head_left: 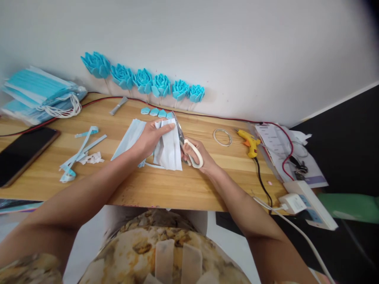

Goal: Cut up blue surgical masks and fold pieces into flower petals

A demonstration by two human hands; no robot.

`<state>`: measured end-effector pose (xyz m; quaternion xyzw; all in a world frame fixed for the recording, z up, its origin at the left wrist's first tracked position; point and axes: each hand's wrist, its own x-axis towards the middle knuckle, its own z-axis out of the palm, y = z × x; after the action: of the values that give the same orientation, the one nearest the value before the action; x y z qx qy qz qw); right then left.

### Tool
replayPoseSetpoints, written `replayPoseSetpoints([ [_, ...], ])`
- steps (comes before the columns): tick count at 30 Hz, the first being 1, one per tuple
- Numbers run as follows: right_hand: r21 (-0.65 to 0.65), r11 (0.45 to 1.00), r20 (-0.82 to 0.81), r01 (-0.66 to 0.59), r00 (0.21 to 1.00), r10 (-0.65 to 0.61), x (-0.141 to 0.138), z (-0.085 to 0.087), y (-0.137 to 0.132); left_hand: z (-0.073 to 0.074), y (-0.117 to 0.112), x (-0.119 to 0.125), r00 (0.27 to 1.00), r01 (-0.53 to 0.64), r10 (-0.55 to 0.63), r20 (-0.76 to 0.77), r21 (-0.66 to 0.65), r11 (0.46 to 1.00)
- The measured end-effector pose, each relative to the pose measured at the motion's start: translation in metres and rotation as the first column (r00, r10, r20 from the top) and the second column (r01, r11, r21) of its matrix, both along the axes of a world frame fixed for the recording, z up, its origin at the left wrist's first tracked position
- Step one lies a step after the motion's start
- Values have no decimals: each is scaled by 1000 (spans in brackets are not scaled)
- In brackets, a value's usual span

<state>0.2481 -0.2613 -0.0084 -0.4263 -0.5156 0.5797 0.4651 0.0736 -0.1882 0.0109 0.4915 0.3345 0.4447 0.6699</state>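
My left hand (pixel 150 138) pinches a pleated white face mask (pixel 169 148) near its top, thumb in front. White-handled scissors (pixel 194 152) are gripped in my right hand (pixel 197 156), their blades at the mask's right edge; whether they bite into the fabric I cannot tell. Under my left hand and wrist lies another pale blue mask piece (pixel 129 136), partly covered. Just behind, several small folded blue petals (pixel 154 112) sit in a row, the last one partly hidden by the held mask and blades.
Blue fabric flowers (pixel 143 81) on thin stems lean along the wall. Left are stacked masks (pixel 38 92), a phone (pixel 26 154) and cut strips (pixel 84 152). Right are a wire coil (pixel 222 137), a yellow glue gun (pixel 249 142), papers (pixel 271 136) and a power strip (pixel 314 205) with cables.
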Motion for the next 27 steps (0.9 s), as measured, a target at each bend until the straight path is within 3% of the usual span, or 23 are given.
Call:
replayPoseSetpoints([
  [7, 88, 994, 66, -60, 996, 54, 4, 6, 1, 1, 1, 0, 999, -19, 19, -26, -3, 1000],
  [17, 19, 1000, 73, 11, 997, -12, 3, 4, 3, 5, 1, -2, 996, -40, 44, -78, 49, 998],
  [23, -11, 998, -99, 67, 993, -68, 13, 0, 6, 3, 6, -2, 994, -103, 103, 28, 8, 995],
  [27, -4, 1000, -199, 17, 980, -17, 21, 3, 10, -2, 10, -2, 991, -129, 131, -33, 53, 990],
])
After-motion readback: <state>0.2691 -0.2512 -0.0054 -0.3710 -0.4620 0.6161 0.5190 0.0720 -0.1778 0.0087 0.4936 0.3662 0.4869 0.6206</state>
